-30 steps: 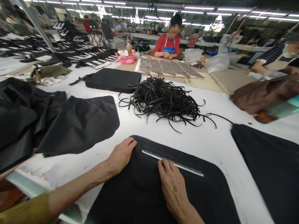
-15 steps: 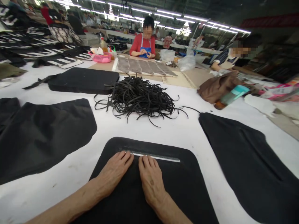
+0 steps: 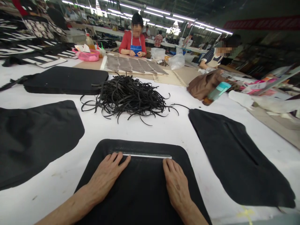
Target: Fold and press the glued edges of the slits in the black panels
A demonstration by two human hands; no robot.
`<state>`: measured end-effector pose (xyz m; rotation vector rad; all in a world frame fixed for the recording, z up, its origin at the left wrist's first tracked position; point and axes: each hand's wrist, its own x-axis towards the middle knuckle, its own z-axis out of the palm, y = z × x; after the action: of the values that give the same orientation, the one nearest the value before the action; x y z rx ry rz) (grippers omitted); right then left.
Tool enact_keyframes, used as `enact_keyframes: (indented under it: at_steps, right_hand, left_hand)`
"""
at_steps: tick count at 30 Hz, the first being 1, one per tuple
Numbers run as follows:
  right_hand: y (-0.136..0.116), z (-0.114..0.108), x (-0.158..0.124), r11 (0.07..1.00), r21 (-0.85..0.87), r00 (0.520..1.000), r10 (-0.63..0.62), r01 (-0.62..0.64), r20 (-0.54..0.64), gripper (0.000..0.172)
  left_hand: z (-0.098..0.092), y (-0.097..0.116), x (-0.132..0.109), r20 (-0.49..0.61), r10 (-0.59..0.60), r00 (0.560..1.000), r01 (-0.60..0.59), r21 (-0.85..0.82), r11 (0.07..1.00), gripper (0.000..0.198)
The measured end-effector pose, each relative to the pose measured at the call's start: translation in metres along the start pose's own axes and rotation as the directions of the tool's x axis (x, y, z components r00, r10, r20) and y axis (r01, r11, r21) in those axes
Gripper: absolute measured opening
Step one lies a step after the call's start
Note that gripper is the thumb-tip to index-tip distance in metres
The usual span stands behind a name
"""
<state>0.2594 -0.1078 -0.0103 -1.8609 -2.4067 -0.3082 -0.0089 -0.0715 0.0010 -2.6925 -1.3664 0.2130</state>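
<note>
A black fabric panel (image 3: pixel 142 181) with rounded corners lies on the white table right in front of me. A narrow slit (image 3: pixel 146 155) with a pale edge runs across its upper part. My left hand (image 3: pixel 105 176) lies flat on the panel, fingers stretched out, fingertips at the slit's left end. My right hand (image 3: pixel 175 184) lies flat too, fingers together, its fingertips at the slit's right end. Neither hand holds anything.
A heap of black strips (image 3: pixel 127 95) lies behind the panel. More black panels lie at the left (image 3: pixel 30 137), right (image 3: pixel 234 156) and far left (image 3: pixel 65 79). A brown cloth (image 3: pixel 203 84) with a teal bottle (image 3: pixel 217 92) is at the right. Two people work across the table.
My hands have slid apart along the slit: the right hand moved right to the slit's end, the left stayed near the left end. The view has turned a little to the right.
</note>
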Motion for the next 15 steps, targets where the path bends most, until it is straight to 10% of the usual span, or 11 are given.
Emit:
enact_keyframes:
  at_steps: [10,15]
  right_hand:
    - [0.040,0.006,-0.009,0.992,-0.035,0.987,0.116,-0.120,-0.109,0.033]
    - [0.000,-0.020,0.026,0.993,0.120,0.996,0.032,-0.022,-0.086,0.016]
  left_hand:
    - [0.008,-0.033,-0.023,-0.223,-0.139,0.965,0.065,-0.312,0.948,0.032]
    - [-0.006,-0.049,-0.014,-0.177,-0.255,0.951,0.116,-0.559,0.821,0.028]
